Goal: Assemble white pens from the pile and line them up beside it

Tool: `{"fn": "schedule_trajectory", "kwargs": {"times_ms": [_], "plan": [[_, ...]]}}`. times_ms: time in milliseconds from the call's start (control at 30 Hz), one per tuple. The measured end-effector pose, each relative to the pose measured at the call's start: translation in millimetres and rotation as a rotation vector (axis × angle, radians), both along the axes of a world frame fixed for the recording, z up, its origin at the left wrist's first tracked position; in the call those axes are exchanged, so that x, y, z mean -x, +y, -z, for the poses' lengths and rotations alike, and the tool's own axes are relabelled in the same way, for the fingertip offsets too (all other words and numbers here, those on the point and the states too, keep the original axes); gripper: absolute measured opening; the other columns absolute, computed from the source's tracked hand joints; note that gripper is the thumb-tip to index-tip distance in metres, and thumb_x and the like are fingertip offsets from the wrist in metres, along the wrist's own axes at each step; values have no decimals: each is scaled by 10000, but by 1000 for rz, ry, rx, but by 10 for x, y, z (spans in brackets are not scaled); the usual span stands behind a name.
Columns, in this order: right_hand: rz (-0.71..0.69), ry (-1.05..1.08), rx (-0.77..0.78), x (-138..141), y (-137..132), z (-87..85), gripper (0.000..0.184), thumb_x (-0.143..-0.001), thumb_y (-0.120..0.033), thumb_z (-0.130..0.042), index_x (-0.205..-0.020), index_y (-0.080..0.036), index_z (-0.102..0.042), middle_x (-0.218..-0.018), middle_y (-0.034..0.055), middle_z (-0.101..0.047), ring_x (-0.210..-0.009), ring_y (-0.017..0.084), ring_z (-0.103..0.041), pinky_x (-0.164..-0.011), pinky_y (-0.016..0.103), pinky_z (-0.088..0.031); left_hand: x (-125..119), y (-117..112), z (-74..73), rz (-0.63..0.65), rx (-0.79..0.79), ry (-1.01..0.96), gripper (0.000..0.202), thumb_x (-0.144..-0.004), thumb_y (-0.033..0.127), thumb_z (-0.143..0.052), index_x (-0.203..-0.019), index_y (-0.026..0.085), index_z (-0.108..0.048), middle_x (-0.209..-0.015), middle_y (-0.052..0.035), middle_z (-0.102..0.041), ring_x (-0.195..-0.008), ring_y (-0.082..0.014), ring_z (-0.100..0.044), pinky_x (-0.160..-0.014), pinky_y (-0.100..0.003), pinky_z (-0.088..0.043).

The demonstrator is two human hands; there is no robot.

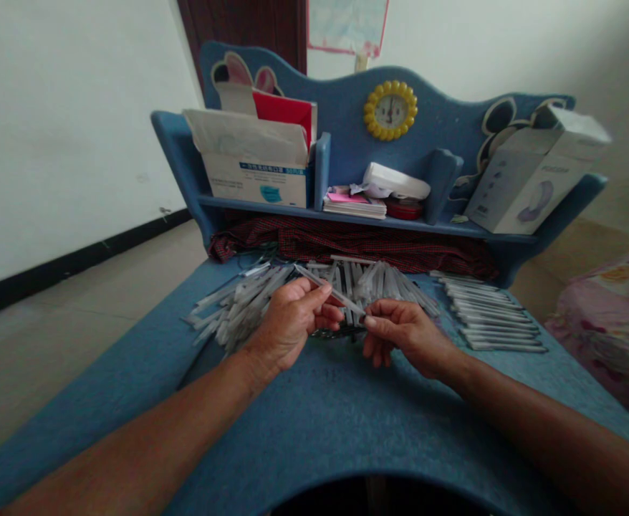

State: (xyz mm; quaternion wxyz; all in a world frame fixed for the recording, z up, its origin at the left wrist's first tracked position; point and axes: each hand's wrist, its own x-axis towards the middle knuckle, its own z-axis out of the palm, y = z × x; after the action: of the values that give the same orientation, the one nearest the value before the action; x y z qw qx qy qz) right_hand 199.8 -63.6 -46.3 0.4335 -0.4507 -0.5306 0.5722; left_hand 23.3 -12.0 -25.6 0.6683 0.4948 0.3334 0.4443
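Observation:
My left hand [291,319] grips a thin clear pen barrel [329,289] slanting up to the left. My right hand [403,332] pinches its lower end, where a small dark part sits between thumb and forefinger. Both hands hover over the blue desk [314,423]. Behind them lies a loose heap of clear pen tubes [250,301]. To the right, a neater row of pens [489,315] lies side by side.
A blue shelf [347,215] at the desk's back holds a mask box [258,168], a red folder, stacked papers, a white box [529,172] and a yellow clock [390,110]. Red checked cloth [357,244] lies under it. A flowered cushion [615,322] sits far right.

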Motion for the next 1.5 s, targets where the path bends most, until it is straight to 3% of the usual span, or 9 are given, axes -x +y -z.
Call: {"fn": "schedule_trajectory", "kwargs": {"times_ms": [367,600,833,967,1133,1300,1500], "plan": [[21,-36,12,13,-3,-3,329,-769,-458,-626,-673,-155,-540,-509,14,-646,-355,99,-544,-346,190,-401,-5,-10,8,9,-16,15,84,-815,183,-582,-807,122,-524,-698,-42,-640,-525,-109,-588,-504,-234,-509],[-69,67,145,-12,-10,-27,380,-814,-516,-535,-804,-138,-573,-476,30,-637,-335,121,-551,-308,180,-362,-6,-17,-2,6,-12,14,87,-811,181,-584,-815,127,-515,-670,-35,-639,-510,-109,-591,-501,-228,-504],[38,-20,6,-38,18,-1,329,-718,-432,-690,-813,-174,-509,-486,-11,-637,-325,103,-525,-307,171,-359,-5,14,20,-18,-23,5,81,-813,180,-581,-820,124,-523,-683,-39,-638,-511,-111,-595,-487,-224,-502],[7,8,28,-23,14,8,293,-784,-440,-616,-741,-170,-509,-494,5,-641,-332,97,-529,-322,175,-378,-9,-10,-6,-10,-16,21,67,-818,159,-570,-800,121,-517,-661,-32,-633,-512,-109,-588,-492,-225,-505],[-34,54,96,-33,13,8,336,-823,-492,-543,-782,-159,-527,-486,19,-639,-328,109,-533,-318,182,-387,-3,-17,-23,-6,-15,12,65,-819,160,-571,-810,122,-520,-688,-38,-646,-522,-109,-593,-498,-225,-504],[26,29,18,-19,14,14,336,-713,-434,-695,-796,-178,-493,-483,-10,-636,-317,102,-515,-312,175,-376,-9,-27,-28,-9,-12,20,73,-810,168,-584,-811,123,-528,-667,-30,-641,-513,-110,-588,-492,-227,-502],[-31,40,82,-12,-4,-2,340,-822,-497,-544,-781,-160,-528,-487,13,-635,-327,106,-529,-317,181,-379,-10,-27,-26,8,-21,18,73,-814,165,-574,-807,121,-517,-657,-33,-639,-515,-109,-586,-498,-225,-498]]}}
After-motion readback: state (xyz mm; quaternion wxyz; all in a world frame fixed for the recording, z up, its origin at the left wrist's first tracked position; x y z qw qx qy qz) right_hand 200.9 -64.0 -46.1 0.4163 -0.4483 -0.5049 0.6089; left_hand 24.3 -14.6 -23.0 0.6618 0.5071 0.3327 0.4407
